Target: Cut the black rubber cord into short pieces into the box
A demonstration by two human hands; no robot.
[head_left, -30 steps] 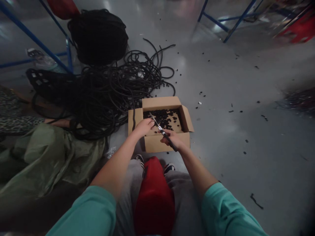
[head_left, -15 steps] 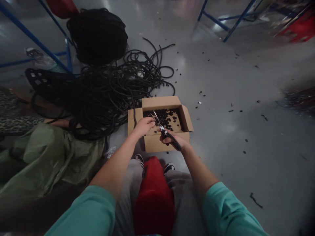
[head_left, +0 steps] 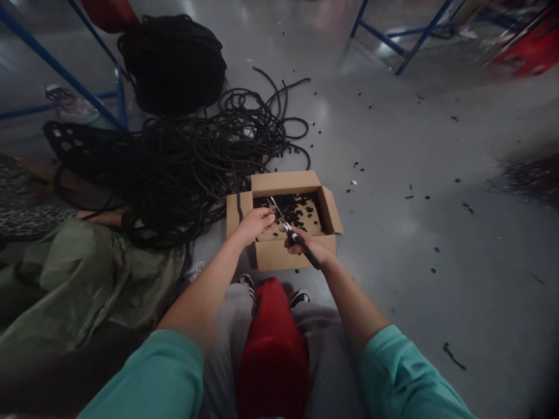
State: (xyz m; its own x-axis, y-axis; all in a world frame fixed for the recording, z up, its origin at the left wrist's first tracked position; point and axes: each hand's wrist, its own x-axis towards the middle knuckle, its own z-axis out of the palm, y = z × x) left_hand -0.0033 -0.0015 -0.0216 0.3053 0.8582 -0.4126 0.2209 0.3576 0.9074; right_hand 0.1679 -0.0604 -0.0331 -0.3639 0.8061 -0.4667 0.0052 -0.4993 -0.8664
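My right hand is closed round the black handles of a pair of scissors. Their metal blades point up and left over the open cardboard box, close beside my left fingertips. My left hand is pinched above the box's left side. A black cord runs down across the left flap to that hand; its end between the fingers is hidden. Many short black cut pieces lie on the box's bottom, thickest towards the back.
A big tangle of black cord spreads left of the box, with a thick coil behind it. Olive sheeting lies at left. Blue metal legs stand at the back. Black scraps dot the floor. A red seat is between my legs.
The scissor blades have come closer together beside my left fingertips. Both hands have stayed in nearly the same place, and the box has not moved.
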